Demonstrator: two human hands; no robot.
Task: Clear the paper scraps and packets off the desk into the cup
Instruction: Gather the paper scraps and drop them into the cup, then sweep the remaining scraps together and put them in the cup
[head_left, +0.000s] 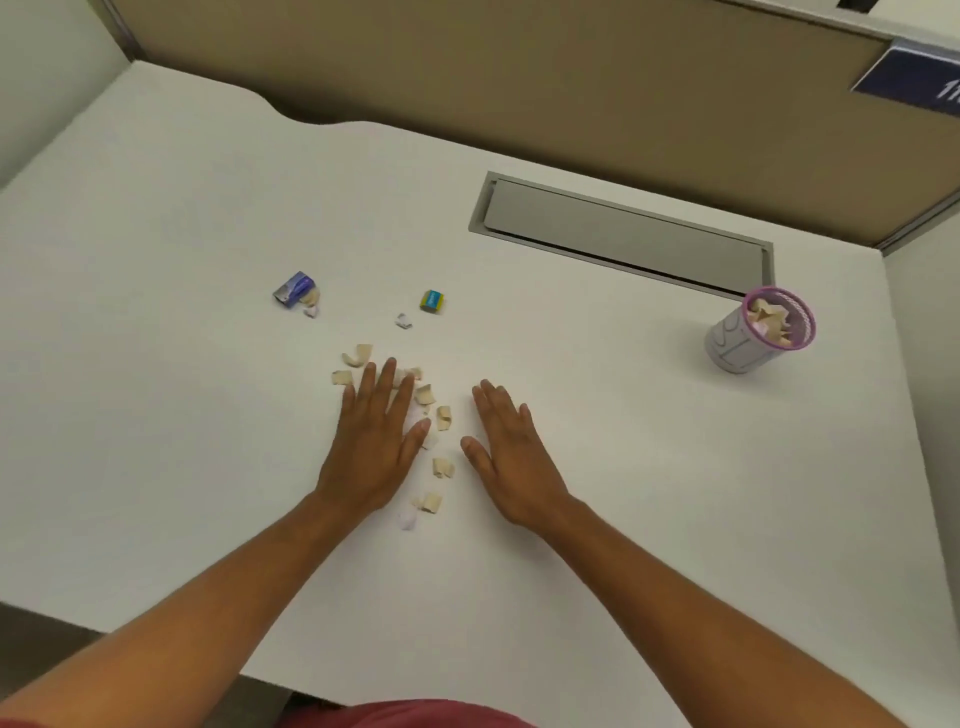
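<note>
Paper scraps (423, 410) on white desk (182, 260), cubicle partition (467, 67) behind

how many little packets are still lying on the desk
2. A blue and silver packet lies far left of the scraps, with two scraps touching it. A yellow and teal packet sits to its right, farther out than the left hand. More could hide under that hand.

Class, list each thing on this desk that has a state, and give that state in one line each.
Cup: upright, holding scraps.
Cable flap: shut.
Paper scraps: loose on desk.
Blue packet: on desk.
Yellow packet: on desk.
Left hand: open, flat.
Right hand: open, flat.
</note>
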